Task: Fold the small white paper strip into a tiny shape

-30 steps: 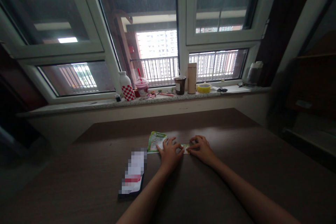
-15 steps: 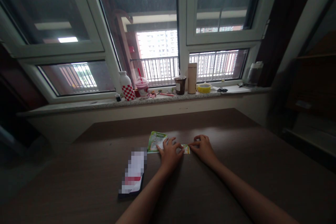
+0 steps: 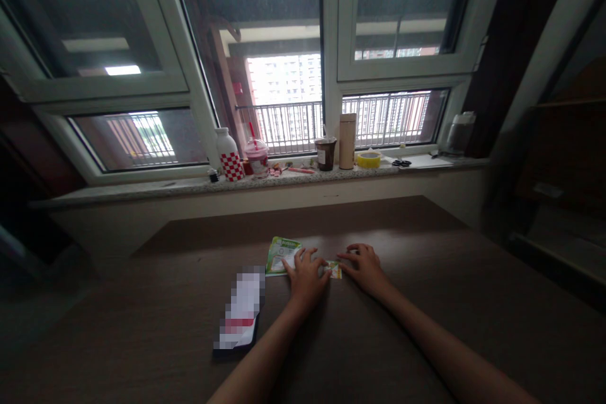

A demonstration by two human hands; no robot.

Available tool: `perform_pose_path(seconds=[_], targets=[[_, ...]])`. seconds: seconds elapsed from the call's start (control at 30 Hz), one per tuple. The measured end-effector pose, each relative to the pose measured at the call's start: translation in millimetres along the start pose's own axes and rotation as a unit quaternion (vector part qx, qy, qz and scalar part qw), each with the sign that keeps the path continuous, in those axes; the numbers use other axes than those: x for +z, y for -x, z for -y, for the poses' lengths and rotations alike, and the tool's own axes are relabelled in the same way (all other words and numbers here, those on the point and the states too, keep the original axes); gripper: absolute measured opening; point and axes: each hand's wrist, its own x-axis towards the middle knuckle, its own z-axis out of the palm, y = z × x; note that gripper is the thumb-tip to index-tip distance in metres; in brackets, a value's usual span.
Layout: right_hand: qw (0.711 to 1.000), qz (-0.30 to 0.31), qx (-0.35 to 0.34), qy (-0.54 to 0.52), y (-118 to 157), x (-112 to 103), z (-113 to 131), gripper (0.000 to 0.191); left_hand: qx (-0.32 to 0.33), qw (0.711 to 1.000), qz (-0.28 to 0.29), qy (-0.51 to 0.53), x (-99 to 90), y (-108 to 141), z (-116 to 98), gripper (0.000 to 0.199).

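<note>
My left hand (image 3: 307,274) is spread palm down, its outer fingers on a green-and-white printed packet (image 3: 279,257) that lies flat on the table. Its thumb and index finger rest at the left edge of a small yellow, white and green piece (image 3: 336,270), perhaps a sachet or card; part of it is hidden under the fingers. Just right of this small piece is my right hand (image 3: 363,267), fingers curved and apart, with the lower fingertips close to its right edge. Whether they touch it I cannot tell.
A phone-like slab (image 3: 239,312), its face blurred out, lies left of my left forearm on the brown table (image 3: 156,303). Beyond, the windowsill (image 3: 284,182) holds a checkered bottle (image 3: 231,161), drink cups, a tan flask (image 3: 347,142), yellow tape (image 3: 368,160) and scissors (image 3: 401,163).
My right hand's fingers have spread a little and shifted slightly left, over the small piece's edge. My left hand and the green packet stay almost where they were.
</note>
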Motion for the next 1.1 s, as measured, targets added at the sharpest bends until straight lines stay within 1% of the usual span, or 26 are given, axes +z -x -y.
perform_pose_path(seconds=[0.2,0.33,0.43,0.53,0.6,0.8,0.87,0.97,1.03,1.1], targets=[[0.999,0.026,-0.027,0.016,1,0,1,0.026,0.003,1.0,-0.009,0.002,-3.1,1,-2,0.016],[0.999,0.03,-0.037,-0.01,0,-1,0,0.02,0.005,1.0,-0.008,-0.001,-6.8,1,-4,0.017],[0.998,0.023,-0.032,-0.039,0,-1,-1,0.016,0.001,1.0,-0.014,0.006,-8.2,1,-4,0.021],[0.997,0.01,-0.025,-0.069,-1,0,-4,0.012,-0.009,0.999,-0.034,0.017,-7.5,0,-4,0.034],[0.996,-0.002,-0.022,-0.088,-2,0,-5,0.011,-0.02,0.999,-0.039,0.023,-6.8,-1,-4,0.04],[0.989,-0.068,-0.009,-0.132,-6,0,-9,0.009,-0.041,0.999,-0.029,0.02,-7.3,-1,-4,0.041],[0.987,-0.09,-0.006,-0.133,-6,-2,-9,0.01,-0.044,0.999,-0.025,0.016,-7.2,-1,-5,0.041],[0.986,-0.118,-0.023,-0.114,-4,-5,-7,0.01,-0.042,0.999,-0.03,0.011,-6.0,-1,-4,0.039],[0.987,-0.123,-0.042,-0.091,-2,-7,-5,0.009,-0.033,0.999,-0.036,0.008,-4.9,-1,-3,0.038],[0.99,-0.11,-0.057,-0.074,0,-8,-3,0.008,-0.021,0.999,-0.041,0.007,-4.0,-1,-1,0.037]])
